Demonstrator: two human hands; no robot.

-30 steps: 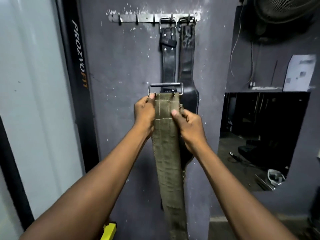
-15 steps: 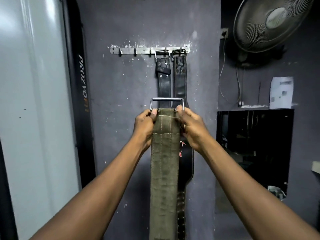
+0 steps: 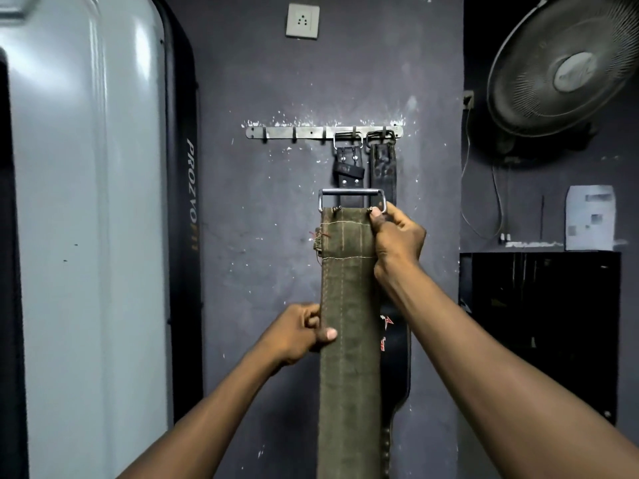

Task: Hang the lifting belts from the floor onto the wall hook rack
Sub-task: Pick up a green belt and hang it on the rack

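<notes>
An olive green fabric lifting belt (image 3: 347, 305) hangs upright in front of me, its steel buckle (image 3: 351, 198) at the top. My right hand (image 3: 397, 236) grips the belt's top right corner just under the buckle. My left hand (image 3: 299, 335) pinches the belt's left edge lower down. Above the buckle, a metal hook rack (image 3: 294, 132) is fixed to the dark wall. Two black leather belts (image 3: 382, 167) hang from its right-hand hooks, partly hidden behind the green belt. The three left hooks are bare.
A grey panel with a black frame (image 3: 183, 202) stands at the left. A wall fan (image 3: 567, 63) is mounted at the upper right, with a dark opening (image 3: 539, 323) below it. A wall socket (image 3: 302, 20) sits above the rack.
My left hand has let go of the belt's top and slid down its left edge to a lower grip. The view has tilted upward, and the rack now appears lower in frame.
</notes>
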